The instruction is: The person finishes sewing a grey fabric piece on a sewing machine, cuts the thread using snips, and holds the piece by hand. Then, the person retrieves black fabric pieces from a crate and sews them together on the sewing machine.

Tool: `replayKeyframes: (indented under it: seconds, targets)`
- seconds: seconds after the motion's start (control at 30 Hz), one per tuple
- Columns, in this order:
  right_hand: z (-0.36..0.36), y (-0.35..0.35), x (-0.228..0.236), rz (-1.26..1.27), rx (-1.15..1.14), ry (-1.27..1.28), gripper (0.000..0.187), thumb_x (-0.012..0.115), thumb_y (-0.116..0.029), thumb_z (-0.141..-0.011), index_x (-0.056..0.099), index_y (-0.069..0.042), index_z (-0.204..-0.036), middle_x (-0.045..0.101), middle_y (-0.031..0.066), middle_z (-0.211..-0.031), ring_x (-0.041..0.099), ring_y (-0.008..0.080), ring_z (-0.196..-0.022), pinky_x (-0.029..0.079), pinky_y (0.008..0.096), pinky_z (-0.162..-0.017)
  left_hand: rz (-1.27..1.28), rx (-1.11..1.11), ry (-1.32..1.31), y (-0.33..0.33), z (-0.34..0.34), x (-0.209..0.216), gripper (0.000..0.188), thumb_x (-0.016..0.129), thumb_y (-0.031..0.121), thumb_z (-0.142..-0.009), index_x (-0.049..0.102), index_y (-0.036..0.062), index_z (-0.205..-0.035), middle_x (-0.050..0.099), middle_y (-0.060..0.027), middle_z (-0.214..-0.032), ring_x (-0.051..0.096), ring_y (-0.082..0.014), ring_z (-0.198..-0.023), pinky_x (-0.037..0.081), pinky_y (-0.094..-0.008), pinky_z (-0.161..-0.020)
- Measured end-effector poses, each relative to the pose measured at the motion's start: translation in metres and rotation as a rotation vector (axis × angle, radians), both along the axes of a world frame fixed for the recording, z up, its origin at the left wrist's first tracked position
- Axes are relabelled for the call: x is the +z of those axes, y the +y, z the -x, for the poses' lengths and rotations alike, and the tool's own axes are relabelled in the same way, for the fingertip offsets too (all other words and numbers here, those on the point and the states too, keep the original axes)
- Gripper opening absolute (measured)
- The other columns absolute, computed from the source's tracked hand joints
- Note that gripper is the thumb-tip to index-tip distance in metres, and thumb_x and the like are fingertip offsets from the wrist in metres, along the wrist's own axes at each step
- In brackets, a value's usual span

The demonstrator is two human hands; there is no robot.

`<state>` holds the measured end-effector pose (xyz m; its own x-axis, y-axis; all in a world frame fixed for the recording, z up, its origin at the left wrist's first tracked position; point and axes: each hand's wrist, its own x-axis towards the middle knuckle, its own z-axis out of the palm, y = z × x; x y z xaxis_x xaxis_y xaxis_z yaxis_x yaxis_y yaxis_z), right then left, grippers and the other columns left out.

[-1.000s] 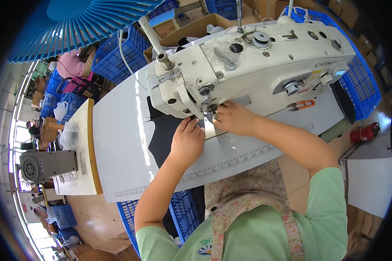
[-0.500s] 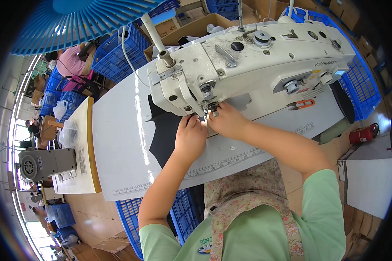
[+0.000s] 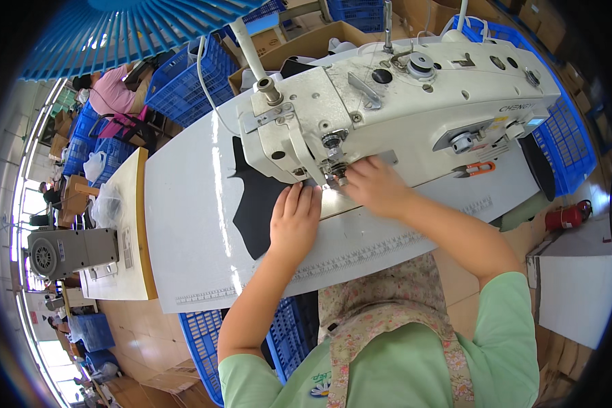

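A white sewing machine (image 3: 401,102) stands over the pale table. Under its head, to the left of the needle, lies a black piece of material (image 3: 253,214) with a scalloped left edge. My left hand (image 3: 295,221) has its fingers close together on that piece's right side, fingertips beside the presser foot; its thumb is hidden. My right hand (image 3: 377,187) is just right of the needle area, its fingers bent in behind the metal parts. Those parts hide its fingertips and anything between them. A small light shines at the needle.
Orange-handled thread snips (image 3: 476,169) lie on the machine bed at right. A printed ruler strip (image 3: 347,261) follows the table's near edge. A blue fan guard (image 3: 136,34) overhangs the upper left. Blue crates (image 3: 190,85) stand behind; a fire extinguisher (image 3: 566,216) is at right.
The view has shifted slightly. My left fingers have straightened somewhat on the black material. The right hand has drawn a little to the right of the needle, baring the lit spot there.
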<state>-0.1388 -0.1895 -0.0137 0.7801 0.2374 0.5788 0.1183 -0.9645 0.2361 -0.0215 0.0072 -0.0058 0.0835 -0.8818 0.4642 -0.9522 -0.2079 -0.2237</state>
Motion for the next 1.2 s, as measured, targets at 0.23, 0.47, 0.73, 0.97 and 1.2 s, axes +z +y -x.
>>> replayKeyframes:
  seconds: [0.23, 0.47, 0.73, 0.97, 1.2]
  targets:
    - [-0.008, -0.025, -0.006, -0.212, -0.070, -0.110, 0.018, 0.062, -0.020, -0.079, 0.071, -0.011, -0.091, 0.062, 0.0000, -0.102, 0.056, 0.0189, -0.106, 0.047, 0.0362, -0.087, 0.056, 0.009, -0.104, 0.012, -0.009, 0.006, 0.038, 0.058, 0.010, -0.078, 0.066, 0.0071, -0.115, 0.062, -0.0052, -0.118, 0.055, -0.0250, -0.117, 0.045, -0.0408, -0.099]
    - [0.009, -0.011, 0.004, 0.099, 0.216, 0.215, 0.011, 0.063, -0.019, -0.073, 0.067, -0.013, -0.082, 0.065, -0.0020, -0.100, 0.059, 0.0154, -0.106, 0.046, 0.0326, -0.092, -0.062, -0.097, -0.068, 0.008, -0.001, 0.011, 0.023, 0.059, 0.015, -0.074, 0.070, 0.0031, -0.091, 0.062, -0.0085, -0.108, 0.053, -0.0267, -0.119, 0.041, -0.0421, -0.106]
    - [-0.005, -0.015, 0.009, 0.184, 0.286, 0.280, 0.009, 0.059, -0.018, -0.079, 0.065, -0.012, -0.082, 0.068, -0.0010, -0.098, 0.061, 0.0169, -0.102, 0.045, 0.0324, -0.095, -0.209, -0.163, -0.058, -0.001, -0.004, 0.020, 0.025, 0.057, 0.017, -0.078, 0.068, -0.0004, -0.091, 0.067, -0.0144, -0.109, 0.052, -0.0291, -0.122, 0.036, -0.0436, -0.111]
    - [-0.001, -0.019, 0.007, 0.104, 0.259, 0.258, 0.010, 0.059, -0.019, -0.083, 0.066, -0.014, -0.088, 0.070, 0.0022, -0.109, 0.058, 0.0178, -0.116, 0.041, 0.0356, -0.102, -0.214, -0.118, 0.050, 0.000, -0.005, 0.021, 0.018, 0.058, 0.011, -0.076, 0.067, 0.0020, -0.090, 0.069, -0.0091, -0.107, 0.057, -0.0242, -0.117, 0.038, -0.0431, -0.110]
    - [0.000, -0.017, 0.004, 0.053, 0.242, 0.263, 0.011, 0.059, -0.019, -0.084, 0.067, -0.014, -0.090, 0.070, 0.0024, -0.112, 0.058, 0.0185, -0.118, 0.042, 0.0362, -0.102, -0.242, -0.117, 0.099, 0.000, -0.001, 0.019, 0.023, 0.062, 0.011, -0.073, 0.067, 0.0016, -0.093, 0.069, -0.0080, -0.104, 0.058, -0.0234, -0.115, 0.037, -0.0452, -0.110]
